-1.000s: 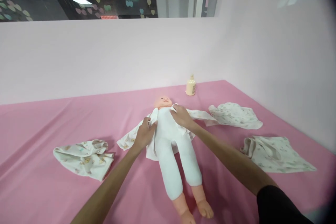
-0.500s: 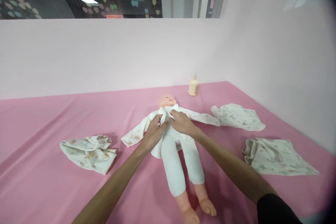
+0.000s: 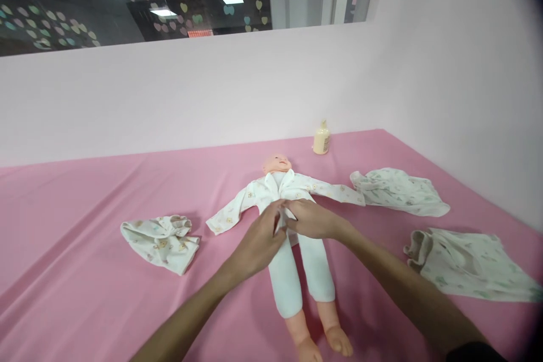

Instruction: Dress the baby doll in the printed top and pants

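Observation:
A baby doll [image 3: 285,285] lies on its back, head toward the wall, its lower legs and feet bare. It wears a white baby jacket [image 3: 250,195] with small printed figures, both sleeves spread sideways. Over the doll's belly, my left hand [image 3: 262,237] pinches one front edge of the jacket. Close against it, my right hand [image 3: 311,218] grips the other front edge, and the fingertips of both meet at the middle. The jacket's lower front is partly hidden behind my hands.
The pink-covered table [image 3: 85,294] bears folded printed baby clothes [image 3: 163,243] at left. Two green-printed garments, a crumpled one [image 3: 399,192] and a folded one [image 3: 475,266], lie at right. A cream pump bottle [image 3: 321,140] stands near the white wall [image 3: 190,102].
Both hands have moved down from the doll's chest to its belly and come together. The jacket fronts now lie closer together over the chest. The view has shifted slightly.

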